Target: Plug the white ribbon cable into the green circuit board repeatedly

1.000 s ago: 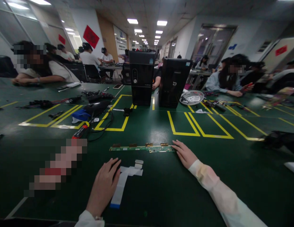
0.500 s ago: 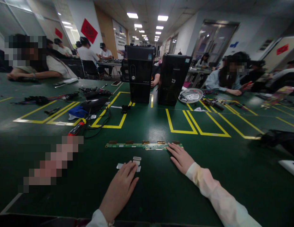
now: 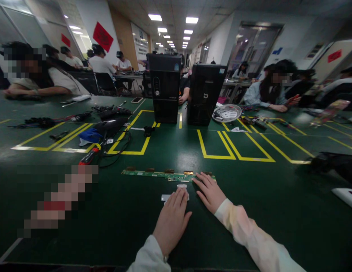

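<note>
A long, thin green circuit board (image 3: 153, 173) with copper-coloured tabs lies flat across the green table. My right hand (image 3: 210, 192) rests with fingers stretched out on the right part of this board. Just in front of the board, my left hand (image 3: 173, 215) lies flat, its fingertips on a small silver-white flat piece (image 3: 165, 197) that looks like a ribbon cable with a connector end. The fingers cover much of that piece. Both hands have outstretched fingers and grasp nothing.
Two black computer towers (image 3: 165, 90) stand at the back middle. To the left lie a red-handled tool (image 3: 89, 156), cables and a blue-and-black item (image 3: 90, 136). A round white basket (image 3: 227, 113) sits back right. Yellow tape marks the table; people sit around it.
My left hand has slid right and the silver-white piece has moved with it, closer to my right hand. The right hand stays on the board. The whole view has shifted slightly.
</note>
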Motion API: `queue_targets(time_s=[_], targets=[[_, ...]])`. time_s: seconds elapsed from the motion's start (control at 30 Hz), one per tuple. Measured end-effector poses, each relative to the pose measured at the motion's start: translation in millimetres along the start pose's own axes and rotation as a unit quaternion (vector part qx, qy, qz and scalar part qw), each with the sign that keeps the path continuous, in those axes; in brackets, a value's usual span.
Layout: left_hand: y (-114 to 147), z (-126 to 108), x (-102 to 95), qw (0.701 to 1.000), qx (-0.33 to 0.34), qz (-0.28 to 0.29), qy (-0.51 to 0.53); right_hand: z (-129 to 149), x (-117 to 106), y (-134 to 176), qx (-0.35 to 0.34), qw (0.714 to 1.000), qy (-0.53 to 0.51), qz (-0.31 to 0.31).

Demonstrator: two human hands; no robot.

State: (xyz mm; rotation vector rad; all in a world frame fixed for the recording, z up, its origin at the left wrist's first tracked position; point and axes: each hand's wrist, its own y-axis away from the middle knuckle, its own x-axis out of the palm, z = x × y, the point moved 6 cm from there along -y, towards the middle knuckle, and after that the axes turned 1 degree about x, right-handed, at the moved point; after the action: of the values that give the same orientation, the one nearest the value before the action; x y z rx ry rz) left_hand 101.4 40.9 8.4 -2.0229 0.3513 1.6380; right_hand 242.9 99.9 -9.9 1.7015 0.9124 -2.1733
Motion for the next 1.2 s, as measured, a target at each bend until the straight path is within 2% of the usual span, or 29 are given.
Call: queue_targets(time_s=[0.1, 0.47, 0.93, 1.2], targets=[[-5, 0, 0.9, 1.000, -0.004, 0.013, -0.007, 2, 1, -2, -0.026, 1.000, -0.017, 0.005], [-15, -1, 7.1, 0.999, -0.003, 0.054, 0.000, -3, 10, -1, -0.033, 0.999, -0.035, -0.003], [-17, 1, 12.7, 0.999, 0.005, 0.037, 0.001, -4, 10, -1, -0.029, 0.998, -0.053, 0.015], [-16, 3, 12.9, 0.999, 0.011, 0.050, 0.016, -4, 10, 0, -0.039, 0.997, -0.058, 0.010]])
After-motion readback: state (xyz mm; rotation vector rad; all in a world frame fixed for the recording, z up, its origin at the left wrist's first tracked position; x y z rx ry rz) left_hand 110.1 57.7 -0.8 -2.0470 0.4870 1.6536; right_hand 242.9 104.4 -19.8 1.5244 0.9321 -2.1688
